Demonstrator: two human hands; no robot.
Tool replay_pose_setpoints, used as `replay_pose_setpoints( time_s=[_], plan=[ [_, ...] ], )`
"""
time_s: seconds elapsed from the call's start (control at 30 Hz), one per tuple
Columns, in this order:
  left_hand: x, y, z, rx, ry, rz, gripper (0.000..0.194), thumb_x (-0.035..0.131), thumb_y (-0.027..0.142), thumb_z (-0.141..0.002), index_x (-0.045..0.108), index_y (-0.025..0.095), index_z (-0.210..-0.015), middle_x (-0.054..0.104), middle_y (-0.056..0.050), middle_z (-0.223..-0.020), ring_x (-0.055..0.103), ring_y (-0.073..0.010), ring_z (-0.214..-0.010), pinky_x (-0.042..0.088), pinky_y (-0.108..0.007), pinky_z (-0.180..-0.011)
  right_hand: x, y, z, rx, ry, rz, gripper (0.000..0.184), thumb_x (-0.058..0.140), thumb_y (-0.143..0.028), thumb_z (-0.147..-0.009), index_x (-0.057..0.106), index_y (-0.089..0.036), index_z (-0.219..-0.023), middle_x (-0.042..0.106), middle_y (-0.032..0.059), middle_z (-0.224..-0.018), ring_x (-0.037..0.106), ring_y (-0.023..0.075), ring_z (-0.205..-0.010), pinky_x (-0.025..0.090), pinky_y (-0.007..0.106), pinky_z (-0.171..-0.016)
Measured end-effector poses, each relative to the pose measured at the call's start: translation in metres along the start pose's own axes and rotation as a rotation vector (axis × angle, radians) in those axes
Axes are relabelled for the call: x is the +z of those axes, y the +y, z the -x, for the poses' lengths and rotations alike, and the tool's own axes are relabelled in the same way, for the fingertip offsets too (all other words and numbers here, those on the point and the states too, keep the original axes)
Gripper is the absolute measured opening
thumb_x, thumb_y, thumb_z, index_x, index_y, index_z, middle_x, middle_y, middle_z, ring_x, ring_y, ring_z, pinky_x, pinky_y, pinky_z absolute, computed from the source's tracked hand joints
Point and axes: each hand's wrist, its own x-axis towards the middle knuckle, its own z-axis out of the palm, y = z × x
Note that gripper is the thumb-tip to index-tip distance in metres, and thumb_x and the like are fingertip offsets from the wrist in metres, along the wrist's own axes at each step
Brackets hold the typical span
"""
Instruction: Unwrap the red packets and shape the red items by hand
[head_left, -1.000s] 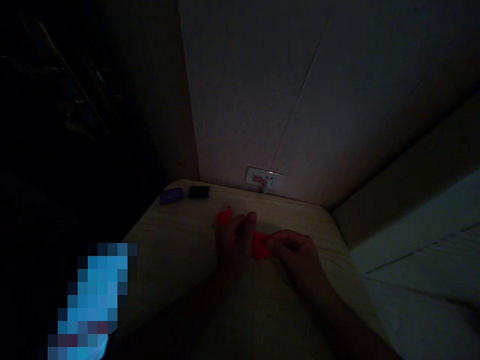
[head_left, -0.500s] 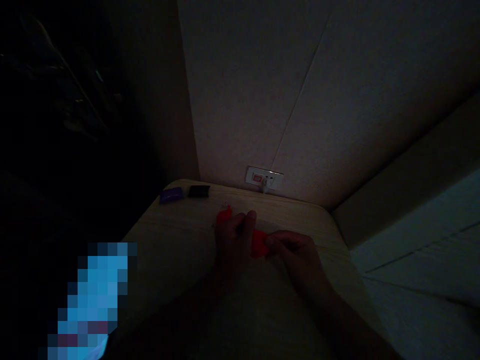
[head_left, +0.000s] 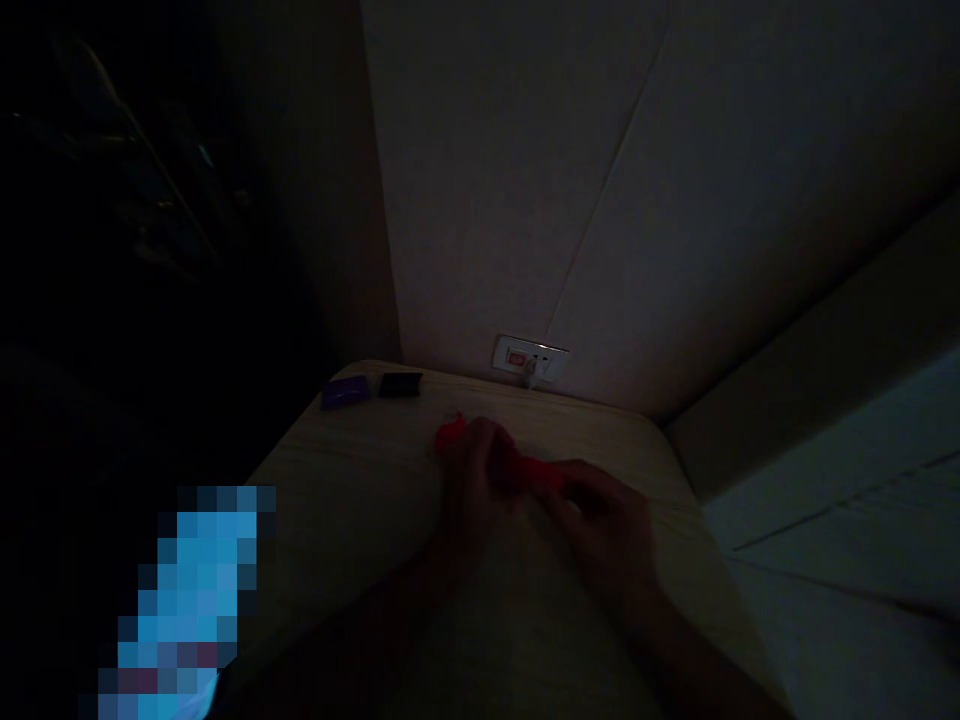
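Observation:
The room is very dim. Both my hands meet over a small light wooden table (head_left: 352, 500). My left hand (head_left: 472, 490) is closed round one end of a soft red thing (head_left: 525, 468), and a bit of red shows past its knuckles at the far side. My right hand (head_left: 604, 520) pinches the other end of the same red thing, stretched between the two hands. What the red thing is I cannot make out.
A purple flat item (head_left: 345, 391) and a black flat item (head_left: 400, 383) lie at the table's far left corner. A wall socket plate (head_left: 529, 357) with a plug sits behind the table. A bed edge (head_left: 832, 480) lies to the right.
My hands have drawn closer and turned; the red thing now lies higher, stretched across between them, and my left thumb has folded down.

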Motion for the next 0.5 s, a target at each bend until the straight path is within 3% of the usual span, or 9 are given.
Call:
replay_pose_setpoints(
  time_s=[0.07, 0.2, 0.33, 0.43, 0.5],
  plan=[
    [0.004, 0.004, 0.003, -0.248, -0.083, 0.282, 0.04, 0.052, 0.052, -0.092, 0.065, 0.017, -0.079, 0.07, -0.006, -0.078, 0.063, -0.0192, -0.067, 0.05, -0.031, -0.065, -0.003, -0.001, 0.001, -0.246, 0.059, 0.133, 0.01, 0.075, -0.023, -0.087, 0.079, -0.025, -0.095, 0.08, 0.0068, -0.089, 0.075, 0.0232, -0.077, 0.063, 0.035, -0.068],
    [0.004, 0.01, 0.007, -0.607, -0.277, 0.642, 0.067, 0.042, 0.063, -0.093, 0.066, 0.004, -0.114, 0.074, -0.022, -0.106, 0.07, -0.0319, -0.102, 0.051, -0.041, -0.094, -0.002, 0.002, 0.006, -0.577, -0.063, 0.297, 0.036, 0.067, -0.01, -0.089, 0.072, -0.028, -0.12, 0.078, 0.0102, -0.11, 0.074, 0.0281, -0.1, 0.063, 0.044, -0.083],
    [-0.004, 0.014, 0.004, -0.632, -0.357, 0.748, 0.079, 0.041, 0.065, -0.092, 0.053, 0.001, -0.137, 0.07, -0.026, -0.122, 0.067, -0.0345, -0.115, 0.048, -0.043, -0.099, -0.001, 0.0, 0.011, -0.678, -0.202, 0.322, 0.053, 0.064, -0.01, -0.082, 0.063, -0.026, -0.132, 0.072, 0.0132, -0.122, 0.066, 0.0341, -0.116, 0.057, 0.054, -0.094],
    [-0.005, 0.016, 0.001, -0.606, -0.373, 0.738, 0.084, 0.035, 0.069, -0.093, 0.052, 0.002, -0.139, 0.07, -0.025, -0.125, 0.066, -0.0342, -0.116, 0.048, -0.043, -0.1, -0.004, -0.007, 0.012, -0.622, -0.234, 0.251, 0.056, 0.058, -0.011, -0.08, 0.06, -0.023, -0.134, 0.067, 0.0145, -0.126, 0.061, 0.036, -0.121, 0.052, 0.057, -0.099],
    [-0.004, 0.015, 0.003, -0.606, -0.392, 0.704, 0.082, 0.034, 0.07, -0.094, 0.055, 0.003, -0.137, 0.071, -0.024, -0.121, 0.065, -0.0336, -0.117, 0.048, -0.043, -0.1, -0.006, -0.011, 0.011, -0.54, -0.208, 0.213, 0.053, 0.054, -0.016, -0.086, 0.056, -0.024, -0.139, 0.064, 0.0146, -0.13, 0.058, 0.0359, -0.123, 0.05, 0.057, -0.1]
  ],
)
